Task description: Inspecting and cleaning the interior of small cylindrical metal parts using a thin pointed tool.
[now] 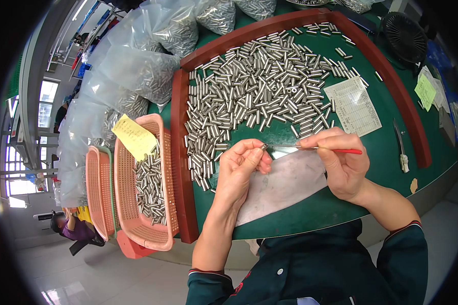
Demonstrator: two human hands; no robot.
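Note:
My left hand [241, 165] pinches a small metal cylinder [264, 147] between thumb and fingers; most of it is hidden. In my right hand [343, 165] is a slim tool with a red handle [348, 151] and a thin metal shaft [286, 146]. The shaft's tip points left and meets the cylinder, or lies right beside it; I cannot tell if it goes inside. Under both hands a whitish cloth [282, 188] lies on the green table [213, 226]. Just beyond them spreads a large heap of short shiny metal cylinders [259, 81].
A dark red wooden frame [183, 152] borders the heap. On the left stand pink baskets [169, 198], one holding cylinders and a yellow note [135, 137], and bulging plastic bags [137, 71]. A printed sheet [353, 107], a knife-like tool [400, 147] and a black fan [404, 36] are at right.

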